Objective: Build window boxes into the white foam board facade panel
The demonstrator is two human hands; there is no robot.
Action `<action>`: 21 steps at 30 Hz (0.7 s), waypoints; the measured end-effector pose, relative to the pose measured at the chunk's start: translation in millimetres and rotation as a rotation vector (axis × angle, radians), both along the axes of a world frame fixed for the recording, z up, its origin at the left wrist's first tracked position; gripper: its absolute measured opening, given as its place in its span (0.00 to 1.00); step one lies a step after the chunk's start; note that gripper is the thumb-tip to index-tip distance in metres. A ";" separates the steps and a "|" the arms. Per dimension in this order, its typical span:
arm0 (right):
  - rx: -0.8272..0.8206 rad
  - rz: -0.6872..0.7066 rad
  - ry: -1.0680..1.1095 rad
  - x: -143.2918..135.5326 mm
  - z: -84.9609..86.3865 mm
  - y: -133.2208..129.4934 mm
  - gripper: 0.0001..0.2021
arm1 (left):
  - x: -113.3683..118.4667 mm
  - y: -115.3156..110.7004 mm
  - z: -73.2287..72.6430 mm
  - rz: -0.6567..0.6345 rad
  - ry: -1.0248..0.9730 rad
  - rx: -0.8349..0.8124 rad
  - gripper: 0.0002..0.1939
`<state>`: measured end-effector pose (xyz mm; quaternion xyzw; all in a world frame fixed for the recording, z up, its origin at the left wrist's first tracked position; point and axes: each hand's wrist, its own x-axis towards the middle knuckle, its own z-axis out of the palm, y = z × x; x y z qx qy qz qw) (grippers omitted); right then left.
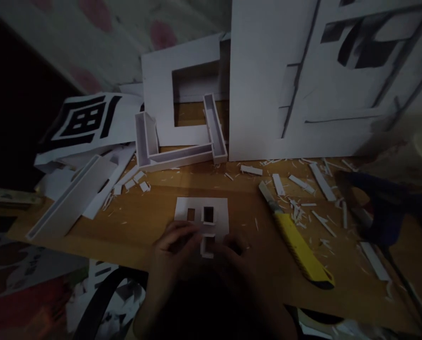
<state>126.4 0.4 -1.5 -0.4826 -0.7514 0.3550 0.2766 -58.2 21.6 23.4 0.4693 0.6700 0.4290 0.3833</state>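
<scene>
Fingers of the L hand [175, 243] are curled, w/ tips brought close to the L side of the lower small box frame [202, 246]; fingers of the R hand [237, 252] are bent in at its R side. Light is poor & the R fingertips are lost in shadow, so whether the frame is pinched or only touched by either hand can't be told.

The lower frame is seen over the near part of a small white card [222, 215], which is laid flat on the wooden desk [136, 241] between & just beyond the hands. Farther up the card an upper small box frame [208, 208] is stood around a dark opening, w/ a rectangular cutout [191, 215] to its L.

To the R, a yellow utility knife [297, 243] is laid at a slant, blade end pointed away; white scraps [320, 182] are strewn past it, & a dark blue glue gun [377, 203] is set near the R edge.

At the back, a large white panel [260, 85] is propped upright. L of it, a joined white channel [182, 157] is placed before a square-holed panel [157, 94]; farther L, a printed sheet [86, 118] & a long white box piece [72, 203] are seen.
</scene>
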 end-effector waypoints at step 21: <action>0.021 0.028 -0.024 2.5 2.2 2.7 0.27 | 2.9 0.8 6.5 0.019 -0.053 -0.024 0.03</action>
